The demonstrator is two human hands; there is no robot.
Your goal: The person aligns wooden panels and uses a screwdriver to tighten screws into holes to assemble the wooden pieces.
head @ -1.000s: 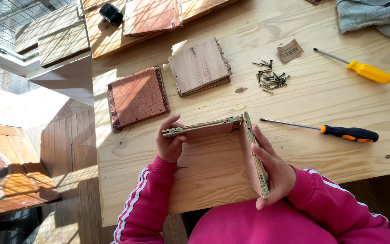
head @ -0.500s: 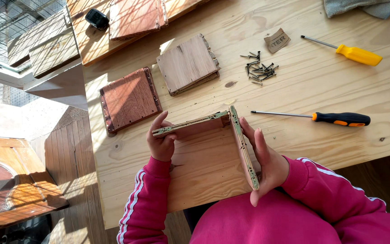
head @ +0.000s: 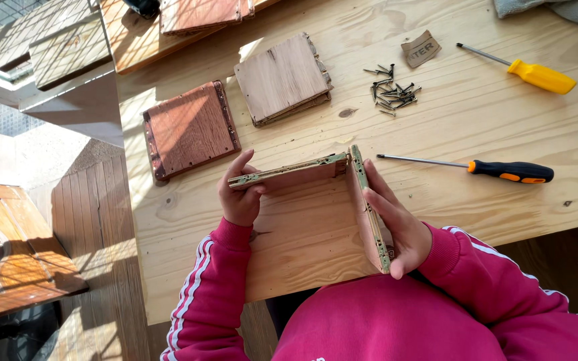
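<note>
Hands on two wooden panels (head: pixel 316 200) stood on edge, meeting in a corner on the workbench (head: pixel 476 134). Left hand (head: pixel 241 194) has its fingers curled round the free end of the far panel; right hand (head: pixel 396 224) wraps the other panel, fingers spread along its edge. Just past that corner – a black-handled screwdriver (head: pixel 483 167) to the right, a screw pile (head: pixel 391 93) and yellow screwdriver (head: pixel 526 70) beyond, plus two flat wooden squares (head: pixel 235 107) further left.

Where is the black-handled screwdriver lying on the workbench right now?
In the head view, the black-handled screwdriver lies flat on the wooden table, just right of the right hand, below the pile of screws.
</note>
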